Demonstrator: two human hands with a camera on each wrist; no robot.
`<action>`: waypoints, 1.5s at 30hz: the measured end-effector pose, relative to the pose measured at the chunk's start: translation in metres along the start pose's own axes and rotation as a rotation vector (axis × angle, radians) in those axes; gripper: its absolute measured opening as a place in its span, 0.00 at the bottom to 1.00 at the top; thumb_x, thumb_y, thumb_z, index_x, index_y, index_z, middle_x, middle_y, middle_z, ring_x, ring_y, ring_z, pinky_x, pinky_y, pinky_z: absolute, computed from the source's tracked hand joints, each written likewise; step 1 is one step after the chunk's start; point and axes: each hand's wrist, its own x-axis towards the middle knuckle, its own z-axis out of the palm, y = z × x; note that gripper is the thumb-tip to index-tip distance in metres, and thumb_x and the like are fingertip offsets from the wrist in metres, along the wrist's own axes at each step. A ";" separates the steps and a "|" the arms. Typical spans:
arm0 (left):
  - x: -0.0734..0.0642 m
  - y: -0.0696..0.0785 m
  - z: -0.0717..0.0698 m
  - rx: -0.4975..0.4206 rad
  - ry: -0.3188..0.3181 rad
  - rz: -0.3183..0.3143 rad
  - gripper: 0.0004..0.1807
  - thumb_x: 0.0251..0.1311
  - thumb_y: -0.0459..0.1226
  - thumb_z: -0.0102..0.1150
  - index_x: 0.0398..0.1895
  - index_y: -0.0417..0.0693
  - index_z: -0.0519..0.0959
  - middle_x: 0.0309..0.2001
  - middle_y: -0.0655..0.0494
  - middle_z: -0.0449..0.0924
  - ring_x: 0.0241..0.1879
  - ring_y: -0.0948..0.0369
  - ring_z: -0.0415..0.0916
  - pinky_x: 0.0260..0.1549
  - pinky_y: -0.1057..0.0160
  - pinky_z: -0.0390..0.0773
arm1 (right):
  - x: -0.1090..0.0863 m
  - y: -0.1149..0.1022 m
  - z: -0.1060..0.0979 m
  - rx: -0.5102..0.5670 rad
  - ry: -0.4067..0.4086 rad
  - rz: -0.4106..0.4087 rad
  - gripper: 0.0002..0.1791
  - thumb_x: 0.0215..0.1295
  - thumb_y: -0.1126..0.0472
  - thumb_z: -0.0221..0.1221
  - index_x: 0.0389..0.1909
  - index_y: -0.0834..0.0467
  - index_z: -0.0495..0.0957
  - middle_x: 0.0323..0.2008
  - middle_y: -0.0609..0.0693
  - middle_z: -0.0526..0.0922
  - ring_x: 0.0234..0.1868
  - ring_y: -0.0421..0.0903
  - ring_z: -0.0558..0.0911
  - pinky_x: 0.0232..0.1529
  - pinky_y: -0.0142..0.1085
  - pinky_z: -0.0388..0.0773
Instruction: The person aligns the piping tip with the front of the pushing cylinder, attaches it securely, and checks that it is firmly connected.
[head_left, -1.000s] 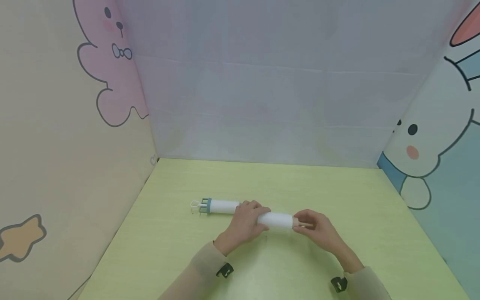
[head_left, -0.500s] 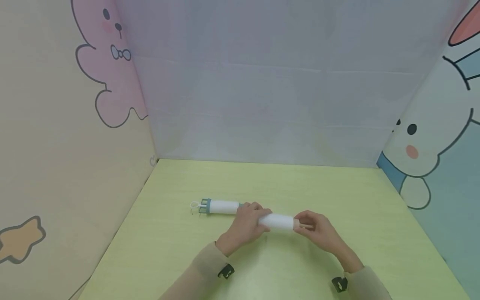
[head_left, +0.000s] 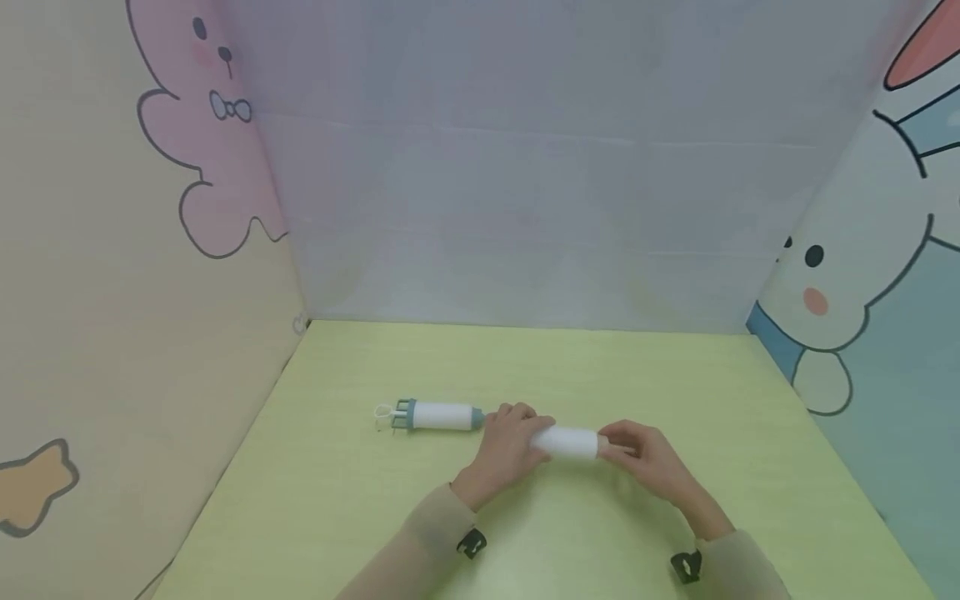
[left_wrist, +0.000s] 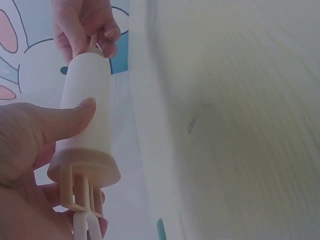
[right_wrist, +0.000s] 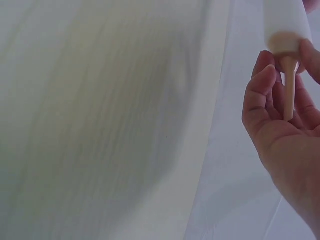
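Observation:
Held between both hands over the table is a large white plastic syringe [head_left: 572, 442] with beige ends. My left hand [head_left: 510, 446] grips its barrel near the plunger end, the thumb lying along the white tube in the left wrist view. Below that thumb, the beige finger frame [left_wrist: 74, 187] and a white plunger handle [left_wrist: 86, 222] stick out. At the other end, my right hand [head_left: 652, 462] pinches the beige end cap, and the thin nozzle [right_wrist: 289, 95] points back towards its palm. A second white syringe [head_left: 444, 416] with blue-grey ends lies on the table, left of my left hand.
The pale yellow-green table [head_left: 375, 517] is enclosed by a plain back curtain [head_left: 480, 208] and side panels with cartoon animals. The blue-grey syringe's ring handle [head_left: 383, 412] points left and its tip reaches close to my left hand.
Both hands and the beige-ended syringe have shifted slightly right, uncovering the blue-grey tip of the lying syringe. The head view has turned a little to the right.

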 end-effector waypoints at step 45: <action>0.052 -0.001 0.056 0.030 -0.049 -0.047 0.25 0.55 0.51 0.66 0.56 0.59 0.79 0.47 0.55 0.76 0.46 0.55 0.69 0.43 0.55 0.68 | 0.024 0.037 -0.022 -0.046 0.120 0.196 0.22 0.65 0.60 0.60 0.55 0.70 0.73 0.51 0.69 0.76 0.42 0.57 0.81 0.28 0.39 0.77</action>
